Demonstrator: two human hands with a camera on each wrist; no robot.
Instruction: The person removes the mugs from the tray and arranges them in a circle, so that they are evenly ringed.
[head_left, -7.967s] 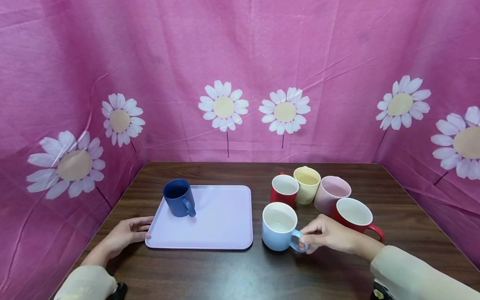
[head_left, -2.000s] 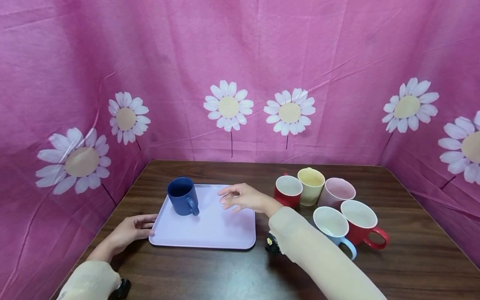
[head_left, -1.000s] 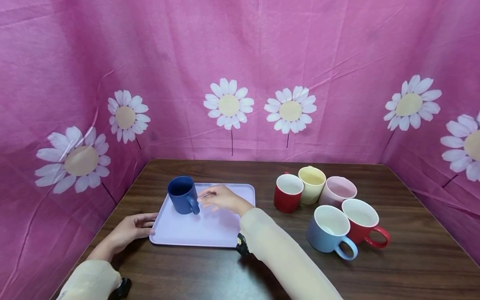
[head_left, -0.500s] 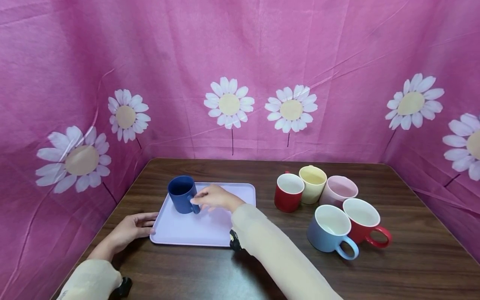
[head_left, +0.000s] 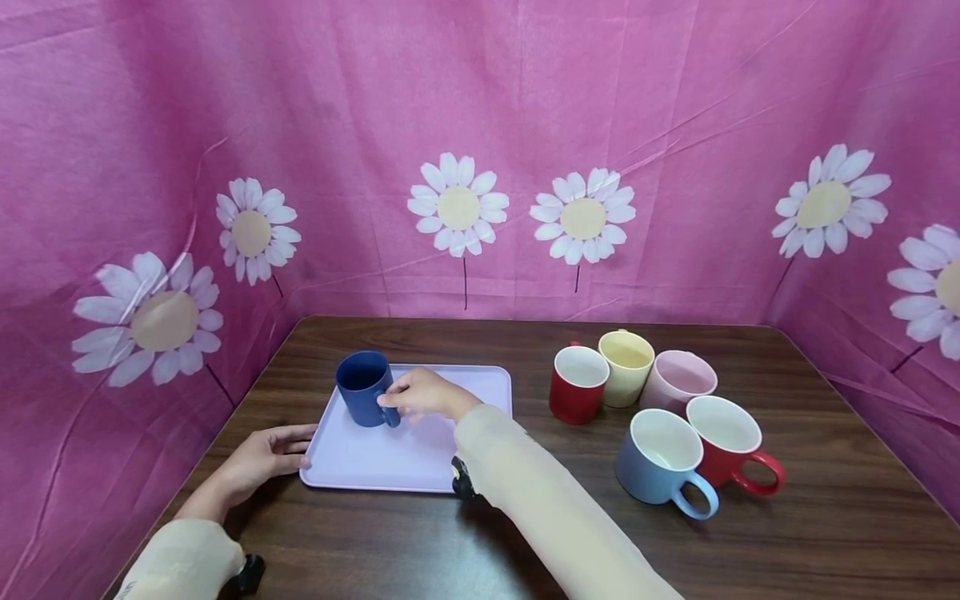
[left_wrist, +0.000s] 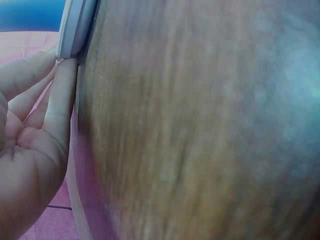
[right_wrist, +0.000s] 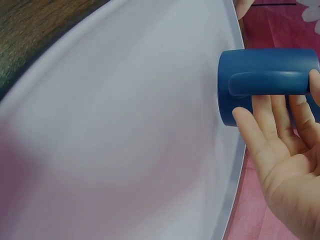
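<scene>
- My right hand (head_left: 422,393) reaches across the tray (head_left: 420,458) to the dark blue mug (head_left: 363,398), which stands upright on the tray's far left corner with its handle turned toward my palm.
- From the right wrist view, my fingers (right_wrist: 272,120) lie straight against the mug's side just by the handle, the thumb out of sight; nothing is curled round the handle yet, so this hand is loose and only touching.
- My left hand (head_left: 262,457) lies flat on the table (head_left: 525,550) at the tray's near left edge, fingertips (left_wrist: 65,95) pressed to the rim, relaxed and gripping nothing, seemingly steadying the tray.
- The step in hand, as I judge it, is taking hold of the blue mug on the tray.
- The next move calls for closing my fingers round the handle or the body of the mug and keeping it upright, while the left hand holds the tray from sliding.
- Well off to the right of my grip, five more mugs cluster on the table: a red mug (head_left: 576,395), a yellow mug (head_left: 624,367), a pink mug (head_left: 678,382), a light blue mug (head_left: 660,457) and a second red mug (head_left: 731,442).
</scene>
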